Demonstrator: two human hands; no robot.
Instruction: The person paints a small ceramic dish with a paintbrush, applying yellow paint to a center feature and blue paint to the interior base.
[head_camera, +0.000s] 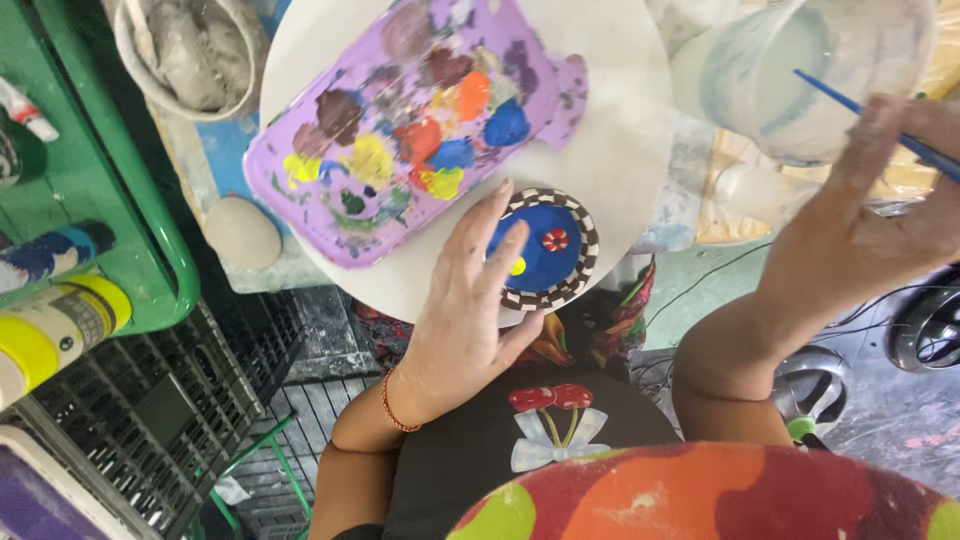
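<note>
Blue dish (545, 250) under flat left hand (470, 300); right hand (880, 220) apparently pinching brush (870, 115).

A small round dish (548, 252), painted blue inside with a brown-and-white checked rim and a red flower, is laid flat on the white round board's (620, 150) near edge. A thin blue paintbrush (870, 115) is held slanted beside a cloudy water cup (790, 70).

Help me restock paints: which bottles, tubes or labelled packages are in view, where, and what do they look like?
Paint bottle: lower left beside the green tray, lying down, yellow cap, pale label.
Tube: on the green tray, blue and white.
Small tube: far left edge, white with red tip.
No signs or screens.
</note>
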